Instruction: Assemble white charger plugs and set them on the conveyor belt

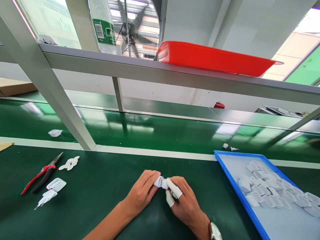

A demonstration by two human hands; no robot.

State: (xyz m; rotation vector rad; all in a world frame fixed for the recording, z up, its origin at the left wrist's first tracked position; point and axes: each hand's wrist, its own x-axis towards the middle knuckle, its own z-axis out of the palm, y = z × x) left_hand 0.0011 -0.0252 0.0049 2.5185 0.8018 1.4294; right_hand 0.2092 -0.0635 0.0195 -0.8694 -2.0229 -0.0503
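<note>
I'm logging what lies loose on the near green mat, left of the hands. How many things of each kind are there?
Red-handled pliers: 1
White plastic shell: 1
White pronged plug part: 1
Heap of small white flat pieces: 1 heap, pieces too small to count
Total: 4

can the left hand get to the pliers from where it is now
Probably yes: the pliers lie in the open on the green mat, nothing between them and the left hand, though it now holds a small white part.
</note>
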